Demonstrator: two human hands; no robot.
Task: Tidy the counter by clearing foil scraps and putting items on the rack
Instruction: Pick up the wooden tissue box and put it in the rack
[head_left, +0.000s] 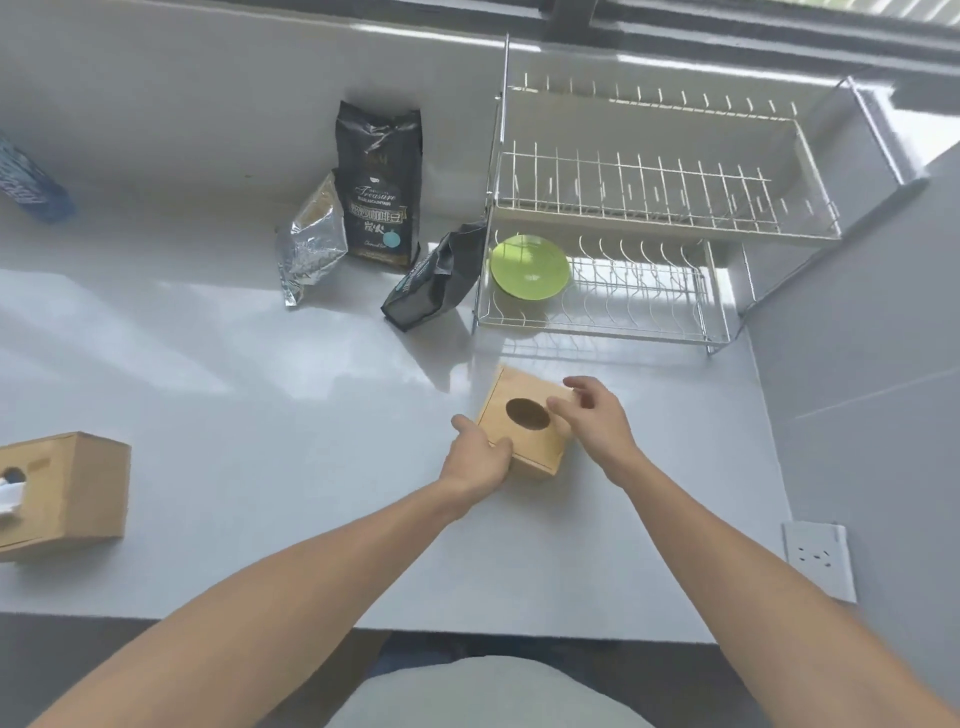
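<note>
Looking down from the head camera, both hands sit at a small wooden box (524, 426) with an oval hole in its top, which rests on the white table (260, 415) just in front of the wire rack (649, 208). The left hand (475, 460) presses against the box's near left corner, fingers curled on the edge; the right hand (595, 415) lies over the far right corner, thumb and fingers on the top. Whether either has truly closed into a grip I cannot tell.

The box looks stiff and hard-sided, probably light if empty, with smooth faces that could slip, so squeezing opposite side walls seems safer than pinching the lid.

Farther back stand a black coffee bag (378, 187), a crumpled silver foil pouch (310, 244) and a slumped dark bag (434, 280) leaning by the rack; these are soft and crinkly, easily taken by their tops. A green plate (530, 266) rests in the rack's lower tier.
</note>
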